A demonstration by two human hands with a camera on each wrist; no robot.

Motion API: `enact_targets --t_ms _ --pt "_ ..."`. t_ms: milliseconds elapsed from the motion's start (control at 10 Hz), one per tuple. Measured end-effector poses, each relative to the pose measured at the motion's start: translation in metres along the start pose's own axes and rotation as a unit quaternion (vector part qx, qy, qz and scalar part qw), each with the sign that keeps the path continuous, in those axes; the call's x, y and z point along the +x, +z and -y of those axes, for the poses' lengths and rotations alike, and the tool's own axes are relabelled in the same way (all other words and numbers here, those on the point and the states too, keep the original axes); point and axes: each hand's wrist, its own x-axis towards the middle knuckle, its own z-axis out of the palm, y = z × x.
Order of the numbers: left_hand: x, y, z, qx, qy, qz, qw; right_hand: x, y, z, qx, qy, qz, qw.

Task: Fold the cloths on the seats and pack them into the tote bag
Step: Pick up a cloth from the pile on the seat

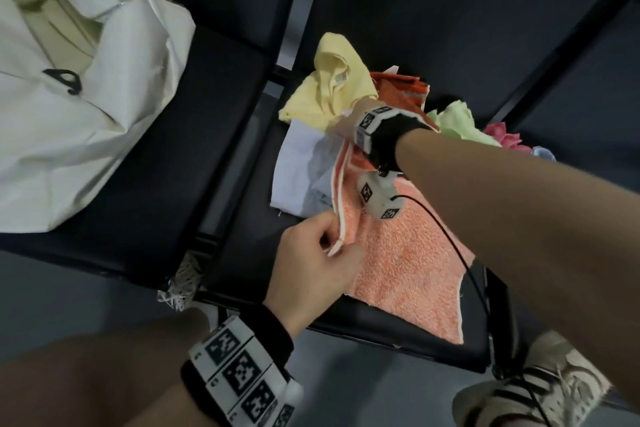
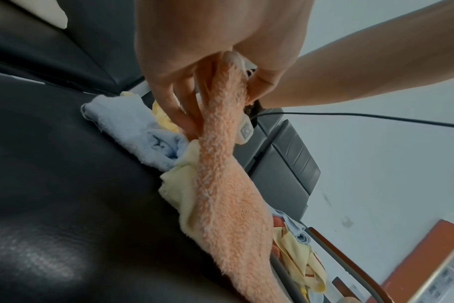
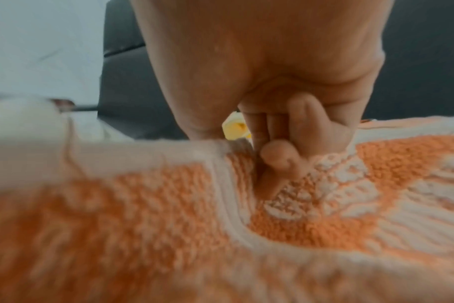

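An orange terry cloth (image 1: 408, 263) with a white border lies half folded on the middle black seat (image 1: 249, 239). My left hand (image 1: 322, 253) pinches its near folded corner; the left wrist view shows the orange cloth (image 2: 220, 184) running out from the left hand (image 2: 210, 78). My right hand (image 1: 349, 121) grips the far end of the same fold, fingers curled into the orange cloth (image 3: 311, 225) in the right wrist view, right hand (image 3: 277, 155). The cream tote bag (image 1: 86, 121) stands open on the left seat, a pale folded cloth inside.
Behind the orange cloth lie loose cloths: yellow (image 1: 329, 87), pale blue (image 1: 304, 170), red-orange (image 1: 401, 90), light green (image 1: 457, 125) and pink (image 1: 502, 139). A black cable (image 1: 450, 243) runs from my right wrist. My shoes (image 1: 540, 388) stand on the grey floor below the seat edge.
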Motion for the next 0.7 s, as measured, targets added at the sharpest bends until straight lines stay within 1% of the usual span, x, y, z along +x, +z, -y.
enact_targets --t_ms 100,200,300,400,500,600,700 --pt "-0.004 0.010 -0.004 -0.010 0.021 0.002 1.000 -0.008 -0.021 -0.005 -0.001 -0.025 -0.067 0.997" --pt "-0.014 0.024 -0.012 -0.022 0.026 0.019 0.999 -0.022 -0.047 -0.016 0.002 0.002 -0.110 0.994" --pt "-0.023 0.042 -0.018 -0.017 0.037 0.051 0.998 -0.046 -0.066 -0.034 -0.017 0.001 -0.165 0.986" --pt "-0.030 0.063 -0.022 0.013 0.052 0.080 0.995 -0.062 -0.080 -0.065 -0.006 0.031 -0.179 0.983" --pt "-0.035 0.087 -0.021 0.034 0.066 0.103 0.992 -0.069 -0.092 -0.097 0.015 0.045 -0.172 0.984" --pt "-0.041 0.112 -0.021 0.063 0.074 0.143 0.985 -0.070 -0.103 -0.130 0.029 0.083 -0.175 0.981" --pt "-0.046 0.137 -0.018 0.096 0.067 0.176 0.977 -0.055 -0.107 -0.174 0.049 0.114 -0.169 0.978"
